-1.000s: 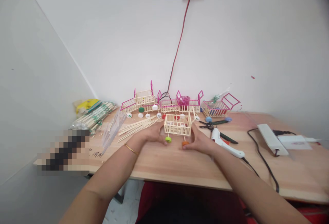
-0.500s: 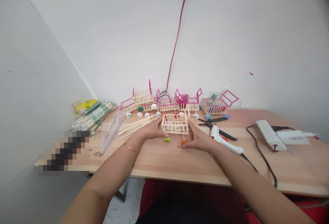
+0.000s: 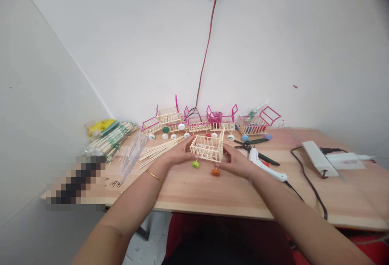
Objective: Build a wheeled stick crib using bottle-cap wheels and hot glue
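Between my two hands is a small model cart (image 3: 206,149) built of pale wooden sticks. A green bottle-cap wheel (image 3: 195,165) and an orange one (image 3: 216,172) show on its near side, below the slatted basket. My left hand (image 3: 181,151) grips the cart's left end, thumb along the lower near edge. At the right end my right hand (image 3: 235,160) holds on, its thumb close above the orange wheel. Both hands' far fingers are partly hidden behind the cart. A row of finished-looking carts with magenta trim, such as one with blue wheels (image 3: 255,125), stands behind.
Loose sticks (image 3: 159,150) and a bag of sticks (image 3: 114,137) lie to the left. On the right are a white glue gun (image 3: 267,165), dark-handled pliers (image 3: 263,156), a white power strip (image 3: 320,159) and its black cable (image 3: 310,188). The table's front edge (image 3: 212,213) runs near me.
The cart has turned slightly and tilted, its right end coming nearer to me. My right thumb has shifted from the orange wheel up to the cart's lower edge.
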The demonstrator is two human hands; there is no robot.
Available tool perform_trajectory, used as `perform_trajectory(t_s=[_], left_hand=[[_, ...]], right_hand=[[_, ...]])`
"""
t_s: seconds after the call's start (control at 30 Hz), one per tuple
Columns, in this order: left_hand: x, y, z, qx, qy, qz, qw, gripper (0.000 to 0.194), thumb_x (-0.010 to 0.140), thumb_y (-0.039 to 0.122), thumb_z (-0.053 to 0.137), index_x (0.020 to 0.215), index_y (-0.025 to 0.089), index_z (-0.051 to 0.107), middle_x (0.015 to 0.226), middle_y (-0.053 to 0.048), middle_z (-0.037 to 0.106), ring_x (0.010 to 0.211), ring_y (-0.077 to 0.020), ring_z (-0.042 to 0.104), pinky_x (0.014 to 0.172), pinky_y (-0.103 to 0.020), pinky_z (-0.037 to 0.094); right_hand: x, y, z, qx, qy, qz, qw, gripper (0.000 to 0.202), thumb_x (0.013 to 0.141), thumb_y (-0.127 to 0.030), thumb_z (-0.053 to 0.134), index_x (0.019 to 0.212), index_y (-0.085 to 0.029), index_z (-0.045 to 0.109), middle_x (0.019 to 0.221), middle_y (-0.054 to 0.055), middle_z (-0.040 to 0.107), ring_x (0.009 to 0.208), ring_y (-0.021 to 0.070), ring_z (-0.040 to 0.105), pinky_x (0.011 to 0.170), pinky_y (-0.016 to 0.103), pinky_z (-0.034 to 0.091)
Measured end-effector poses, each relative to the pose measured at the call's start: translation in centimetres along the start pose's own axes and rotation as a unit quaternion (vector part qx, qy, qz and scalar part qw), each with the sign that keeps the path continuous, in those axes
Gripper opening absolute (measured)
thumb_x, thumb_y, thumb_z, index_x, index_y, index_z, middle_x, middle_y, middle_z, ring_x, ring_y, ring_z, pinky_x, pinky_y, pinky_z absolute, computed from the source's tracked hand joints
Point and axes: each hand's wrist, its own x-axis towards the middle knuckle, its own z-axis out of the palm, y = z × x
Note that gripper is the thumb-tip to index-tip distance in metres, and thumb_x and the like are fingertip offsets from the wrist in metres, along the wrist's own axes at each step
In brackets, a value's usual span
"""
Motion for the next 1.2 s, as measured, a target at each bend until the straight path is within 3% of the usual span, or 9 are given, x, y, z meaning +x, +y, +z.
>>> perform_trajectory(t_s=[0.13,0.23,0.33,0.5,0.73,0.83,0.93,1.03,1.2], left_hand=[[0.1,0.0,0.0,-0.029,0.003,-0.031,0.999,0.092,0.063,0.019,0.08,0.142,0.023,0.034,0.15,-0.013,0.033,0.133,-0.0322,0.039,0.108,-0.044,0.036],[0.3,-0.1,0.0,-0.04,0.023,-0.041,0.998,0.086,0.066,0.019,0.078,0.14,0.02,0.035,0.135,-0.015,0.051,0.116,-0.0277,0.056,0.096,-0.041,0.047],[0.5,-0.3,-0.1,-0.017,0.05,-0.043,0.998,0.079,0.068,0.021,0.077,0.136,0.018,0.038,0.11,-0.011,0.063,0.093,-0.0201,0.064,0.083,-0.036,0.052],[0.6,0.0,-0.7,0.035,0.084,-0.046,0.995,0.079,0.067,0.021,0.077,0.136,0.018,0.038,0.103,-0.007,0.059,0.086,-0.0151,0.061,0.078,-0.032,0.051],[0.2,1.1,-1.6,0.148,0.033,-0.057,0.987,0.076,0.066,0.032,0.078,0.134,0.019,0.045,0.109,-0.008,0.058,0.077,-0.0113,0.054,0.073,-0.029,0.045],[-0.1,1.3,-1.6,0.185,0.016,-0.08,0.979,0.084,0.065,0.035,0.079,0.138,0.022,0.04,0.113,-0.008,0.057,0.071,-0.0092,0.049,0.069,-0.027,0.043],[-0.3,1.1,-1.6,0.178,-0.026,-0.085,0.98,0.101,0.058,0.034,0.083,0.144,0.025,0.03,0.118,-0.01,0.054,0.075,-0.0105,0.05,0.073,-0.03,0.045],[-0.5,0.6,-1.4,0.16,-0.049,-0.07,0.983,0.112,0.051,0.033,0.087,0.146,0.028,0.026,0.125,-0.012,0.05,0.092,-0.0166,0.053,0.082,-0.035,0.045],[-0.4,0.0,-1.1,0.142,-0.052,-0.046,0.987,0.113,0.049,0.029,0.087,0.145,0.027,0.028,0.132,-0.016,0.048,0.111,-0.025,0.052,0.089,-0.04,0.045]], right_hand=[[0.0,0.1,0.0,-0.034,-0.001,0.007,0.999,0.062,0.066,-0.038,0.077,0.121,-0.017,0.057,0.116,0.012,0.062,0.102,0.0289,0.057,0.087,0.042,0.046],[0.0,0.0,-0.1,-0.051,-0.018,-0.002,0.999,0.046,0.07,-0.038,0.074,0.11,-0.018,0.062,0.106,0.01,0.065,0.094,0.0266,0.058,0.082,0.039,0.047],[0.0,-0.1,-0.2,-0.053,-0.034,-0.018,0.998,0.035,0.073,-0.038,0.071,0.101,-0.019,0.065,0.099,0.008,0.067,0.089,0.025,0.059,0.08,0.037,0.047],[0.0,-0.4,-0.4,-0.069,-0.055,-0.009,0.996,0.033,0.068,-0.036,0.073,0.096,-0.02,0.066,0.094,0.006,0.066,0.086,0.0238,0.058,0.076,0.034,0.046],[-0.2,-1.0,-0.3,-0.08,-0.067,0.031,0.994,0.016,0.071,-0.027,0.063,0.084,-0.018,0.064,0.068,0.0,0.058,0.059,0.0142,0.047,0.055,0.025,0.036],[-0.3,-1.2,-0.2,-0.073,-0.069,0.041,0.994,0.016,0.071,-0.028,0.062,0.084,-0.018,0.063,0.063,-0.003,0.053,0.056,0.0125,0.043,0.052,0.023,0.032],[-0.2,-1.2,-0.1,-0.06,-0.057,0.051,0.995,0.018,0.07,-0.031,0.065,0.083,-0.019,0.062,0.062,-0.004,0.051,0.056,0.0119,0.041,0.051,0.023,0.031],[-0.2,-0.9,0.2,-0.041,-0.044,0.062,0.996,0.025,0.067,-0.037,0.071,0.081,-0.019,0.059,0.061,-0.004,0.05,0.056,0.012,0.042,0.051,0.023,0.031],[-0.4,-0.5,0.8,0.014,-0.074,0.063,0.995,0.037,0.063,-0.044,0.076,0.087,-0.02,0.062,0.063,-0.003,0.059,0.058,0.0139,0.052,0.051,0.024,0.039]])
